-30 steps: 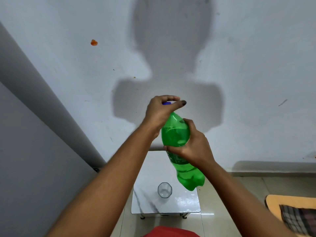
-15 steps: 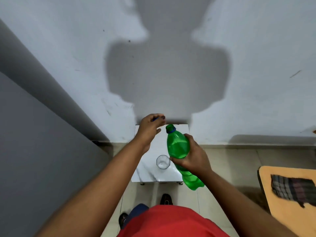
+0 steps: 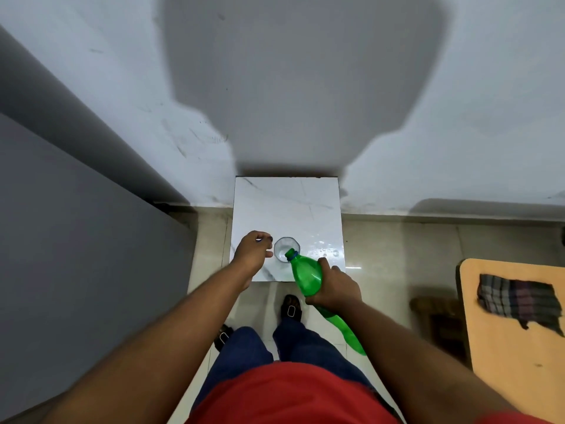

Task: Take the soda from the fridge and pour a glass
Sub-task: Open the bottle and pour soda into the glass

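A green soda bottle (image 3: 307, 276) is tilted in my right hand (image 3: 334, 286), which grips its middle. Its uncapped mouth, with a blue neck ring, lies over the near rim of a clear glass (image 3: 282, 247). The glass stands upright on a small white marble-look table (image 3: 287, 203), near the front edge. My left hand (image 3: 252, 252) hovers just left of the glass, apart from it, fingers curled in. The cap it took off is hidden inside those fingers. I cannot tell if liquid is flowing.
A grey cabinet side (image 3: 76, 240) fills the left. A wooden table (image 3: 513, 347) with a checked cloth (image 3: 519, 301) stands at the right, a dark stool (image 3: 440, 319) beside it. The wall is right behind the small table. My feet are at its front edge.
My left hand took the cap off and dropped down beside the glass. My right hand lowered and tipped the bottle until its mouth reached the glass. My head tilted downward.
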